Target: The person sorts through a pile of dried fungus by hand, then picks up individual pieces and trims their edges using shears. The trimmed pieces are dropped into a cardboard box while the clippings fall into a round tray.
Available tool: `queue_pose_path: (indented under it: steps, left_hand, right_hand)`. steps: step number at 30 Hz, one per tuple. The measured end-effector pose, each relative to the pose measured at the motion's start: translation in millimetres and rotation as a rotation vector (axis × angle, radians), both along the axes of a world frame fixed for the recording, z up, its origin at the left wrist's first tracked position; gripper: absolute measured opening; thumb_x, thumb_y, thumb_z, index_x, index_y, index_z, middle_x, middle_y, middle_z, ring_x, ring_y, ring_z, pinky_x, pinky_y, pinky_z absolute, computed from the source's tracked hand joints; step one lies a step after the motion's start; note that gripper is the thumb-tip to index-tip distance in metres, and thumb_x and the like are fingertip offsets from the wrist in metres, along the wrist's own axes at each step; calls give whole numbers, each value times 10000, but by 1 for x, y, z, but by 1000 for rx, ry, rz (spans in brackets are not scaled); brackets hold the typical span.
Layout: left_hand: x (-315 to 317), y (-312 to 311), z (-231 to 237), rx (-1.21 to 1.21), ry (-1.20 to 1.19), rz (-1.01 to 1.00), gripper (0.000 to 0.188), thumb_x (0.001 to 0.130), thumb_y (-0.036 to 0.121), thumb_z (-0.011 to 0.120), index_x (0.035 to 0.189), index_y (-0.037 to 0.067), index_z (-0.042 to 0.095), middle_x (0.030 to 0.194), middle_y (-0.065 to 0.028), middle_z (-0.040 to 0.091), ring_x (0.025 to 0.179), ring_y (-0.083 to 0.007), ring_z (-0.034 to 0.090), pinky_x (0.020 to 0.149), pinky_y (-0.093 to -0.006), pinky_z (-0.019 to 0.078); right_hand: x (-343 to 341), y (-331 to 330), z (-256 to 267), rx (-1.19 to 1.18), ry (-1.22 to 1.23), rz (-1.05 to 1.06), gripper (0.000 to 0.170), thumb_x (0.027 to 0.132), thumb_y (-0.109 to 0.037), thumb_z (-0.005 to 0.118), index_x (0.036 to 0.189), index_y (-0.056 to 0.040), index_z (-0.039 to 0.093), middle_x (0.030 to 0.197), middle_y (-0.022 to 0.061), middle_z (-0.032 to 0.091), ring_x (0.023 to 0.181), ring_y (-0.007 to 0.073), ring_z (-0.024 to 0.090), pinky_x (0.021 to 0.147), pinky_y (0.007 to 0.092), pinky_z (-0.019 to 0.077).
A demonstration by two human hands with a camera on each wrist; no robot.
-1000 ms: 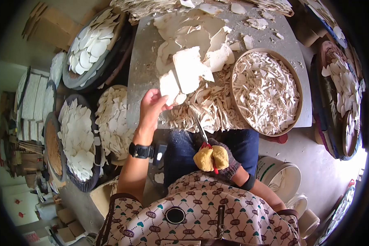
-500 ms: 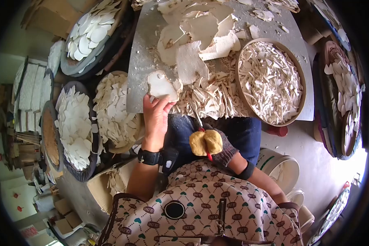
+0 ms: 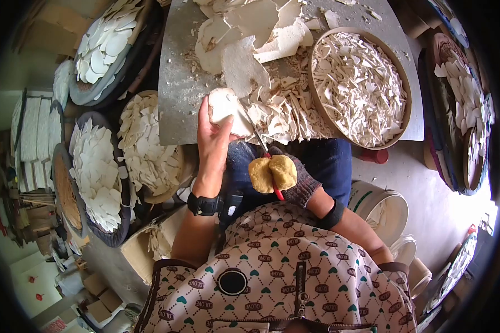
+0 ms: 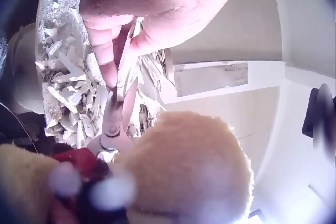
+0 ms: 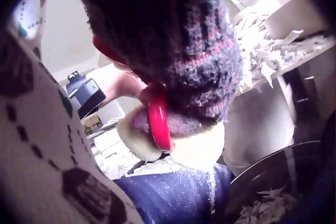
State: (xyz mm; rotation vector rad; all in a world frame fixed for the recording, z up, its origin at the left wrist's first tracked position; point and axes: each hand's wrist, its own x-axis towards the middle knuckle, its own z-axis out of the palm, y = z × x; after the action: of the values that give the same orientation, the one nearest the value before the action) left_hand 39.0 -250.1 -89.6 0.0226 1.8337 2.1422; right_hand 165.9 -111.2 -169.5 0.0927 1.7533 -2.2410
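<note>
My bare left hand (image 3: 212, 141) pinches a flat white slice (image 3: 225, 108) between thumb and fingers over the table's near edge. In my right hand (image 3: 304, 180), inside a dark knitted glove, are scissors (image 3: 256, 132) with red handles (image 5: 160, 124). Yellow foam-like padding (image 3: 283, 171) bulges around those handles. The scissor blades (image 4: 114, 121) point up at the slice; in the left wrist view they meet its lower edge. Beneath both hands lies a heap of thin trimmings (image 3: 283, 114). Larger broken white sheets (image 3: 241, 61) lie beyond the slice.
On the right of the metal table (image 3: 178, 83) stands a round tray (image 3: 406, 105) full of white scraps. Round baskets of white slices (image 3: 97, 172) line the left side. A white bucket (image 3: 400, 213) and a red object (image 3: 374, 156) stand on the floor at right.
My left hand has drawn the slice away from the sheets, turned it and brought it against the scissor blades. The right hand keeps holding the scissors. The head view has shifted slightly.
</note>
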Motion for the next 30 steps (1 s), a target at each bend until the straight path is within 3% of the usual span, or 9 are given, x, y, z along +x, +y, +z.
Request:
queue_pose_path:
  steps: [2, 7, 12, 17, 20, 23, 26, 29, 30]
  left_hand:
    - [-2, -1, -8, -19, -4, 6, 603, 859, 7, 508, 1380, 95, 217, 1138, -108, 528, 899, -151, 584, 695, -273, 535]
    - [-7, 1, -8, -61, 7, -6, 603, 847, -15, 510, 1371, 83, 228, 1139, -117, 529, 876, -160, 595, 649, -274, 551]
    - [-4, 3, -4, 1, 13, -82, 595, 841, -12, 512, 1363, 71, 239, 1135, -127, 530, 843, -164, 605, 603, -275, 559]
    - [-3, 1, -8, -48, -12, -81, 596, 838, -12, 510, 1362, 68, 240, 1140, -124, 526, 826, -167, 609, 594, -276, 562]
    - [-4, 1, -7, -16, -20, -84, 596, 837, -14, 507, 1363, 70, 241, 1151, -123, 519, 823, -171, 610, 586, -281, 564]
    - [-4, 0, 0, -25, -15, -111, 593, 835, -17, 507, 1362, 62, 247, 1180, -117, 502, 849, -159, 600, 618, -271, 555]
    - [0, 4, -4, -76, 86, -137, 595, 831, -21, 515, 1362, 43, 255, 1223, -108, 473, 916, -139, 569, 692, -252, 527]
    - [4, 8, -5, -42, 85, -150, 623, 810, -61, 540, 1361, 24, 263, 1329, -140, 358, 842, -43, 494, 706, -170, 438]
    - [2, 8, -4, -17, 53, -161, 627, 807, -64, 541, 1361, 22, 261, 1327, -139, 363, 845, -46, 495, 708, -174, 440]
  right_hand:
    - [-1, 0, 1, 118, 0, 19, 220, 864, -67, 540, 1069, 10, 513, 1035, 104, 575, 955, 219, 590, 859, 356, 498]
    - [2, -2, -3, -538, -100, -87, 215, 857, -63, 550, 1059, 8, 526, 1031, 98, 585, 954, 198, 591, 864, 342, 493]
    - [-11, 1, 22, 327, 210, -6, 212, 851, -59, 564, 1053, -1, 532, 1021, 89, 588, 940, 172, 590, 848, 323, 495]
    - [-8, -5, -6, -930, -124, -103, 204, 850, -60, 568, 1043, -1, 532, 1019, 81, 587, 928, 163, 588, 844, 314, 494]
    - [-6, -4, -6, -791, -105, -142, 214, 844, -61, 580, 1042, -1, 531, 1025, 85, 588, 938, 157, 586, 853, 305, 488]
    - [-11, -2, 0, -1177, -248, -47, 231, 847, -61, 575, 1064, -5, 520, 1041, 84, 583, 958, 158, 581, 866, 301, 480]
    - [-14, 5, 16, -90, 125, -17, 228, 869, -71, 543, 1086, -10, 508, 1051, 79, 577, 967, 165, 579, 872, 307, 478]
    - [-20, 5, 0, -1130, -200, -106, 235, 876, -85, 540, 1099, -18, 504, 1060, 74, 572, 968, 163, 577, 868, 304, 479]
    - [-19, 6, -2, -933, -127, -99, 244, 872, -95, 552, 1099, -20, 506, 1054, 71, 576, 963, 156, 576, 868, 297, 476]
